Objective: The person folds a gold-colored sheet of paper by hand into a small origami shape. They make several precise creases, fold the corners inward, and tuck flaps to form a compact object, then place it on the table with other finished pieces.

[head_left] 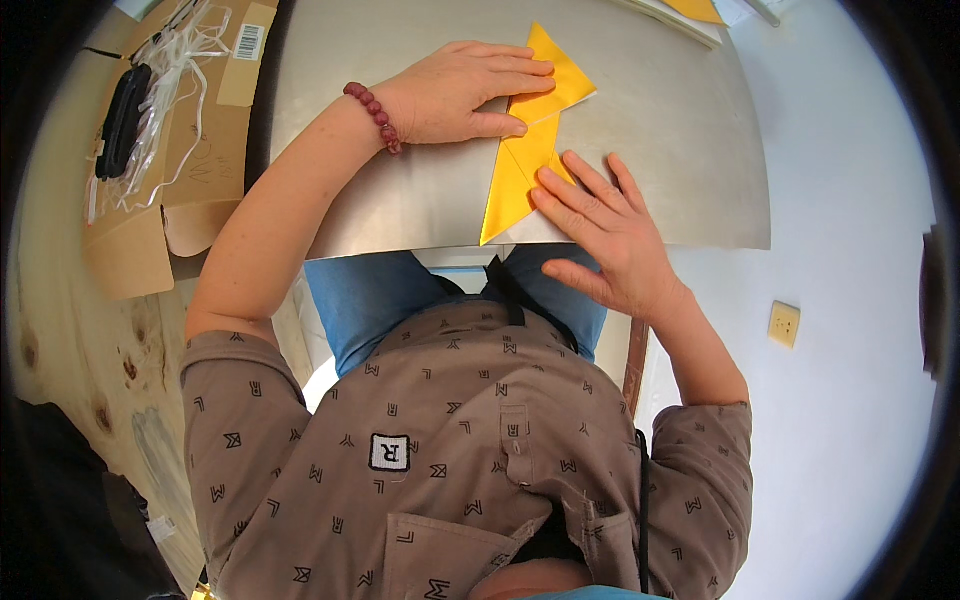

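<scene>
A yellow sheet of paper [514, 178], folded into angled flaps with pointed ends, lies on the grey metal table [400, 200]. White underside shows along some of its edges. My left hand [455, 95] rests flat over its upper part, fingertips on the yellow surface and thumb lower on the left edge. With fingers spread, my right hand [615, 235] touches the lower right side of the paper by its fingertips, its thumb apart from the sheet near the table's front edge. Both hands are open. A dark red bead bracelet [375, 115] circles my left wrist.
Left of the table stands an open cardboard box [215, 130] holding white plastic strips [185, 80] and a black case [124, 122]. At the far right of the table lies a flat pale stack [670, 18] with yellow on it. A wall socket [784, 325] sits on the right.
</scene>
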Motion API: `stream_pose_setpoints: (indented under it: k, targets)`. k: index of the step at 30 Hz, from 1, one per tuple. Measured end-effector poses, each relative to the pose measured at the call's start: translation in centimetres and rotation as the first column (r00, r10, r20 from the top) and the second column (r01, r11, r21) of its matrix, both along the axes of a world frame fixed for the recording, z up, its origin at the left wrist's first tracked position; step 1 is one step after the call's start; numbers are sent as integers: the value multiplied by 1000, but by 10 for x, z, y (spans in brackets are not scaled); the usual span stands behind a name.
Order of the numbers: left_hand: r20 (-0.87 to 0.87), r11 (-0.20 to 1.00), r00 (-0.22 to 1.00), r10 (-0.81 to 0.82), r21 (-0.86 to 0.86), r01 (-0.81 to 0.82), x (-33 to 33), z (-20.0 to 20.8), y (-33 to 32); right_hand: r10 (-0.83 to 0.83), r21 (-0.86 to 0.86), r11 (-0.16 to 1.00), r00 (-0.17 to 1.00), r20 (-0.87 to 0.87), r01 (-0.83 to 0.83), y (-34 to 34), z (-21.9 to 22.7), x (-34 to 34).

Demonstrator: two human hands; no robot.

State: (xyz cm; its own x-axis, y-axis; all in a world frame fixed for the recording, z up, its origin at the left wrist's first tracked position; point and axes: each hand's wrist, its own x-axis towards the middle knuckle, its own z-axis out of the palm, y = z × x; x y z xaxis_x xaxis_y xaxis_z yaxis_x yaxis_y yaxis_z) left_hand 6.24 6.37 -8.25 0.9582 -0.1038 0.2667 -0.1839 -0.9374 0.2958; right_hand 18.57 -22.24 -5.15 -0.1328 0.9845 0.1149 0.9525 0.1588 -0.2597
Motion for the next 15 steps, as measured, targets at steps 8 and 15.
stream_pose_setpoints:
  k: [8,15]
  targets:
    - [16,999,999,-28,-22,29,1,3,1,0,17,1000,996,-90,2,7,11,12]
    - [-45,999,999,-6,-44,4,0,13,-4,-194,142,972,981,22,189,68,-5,41]
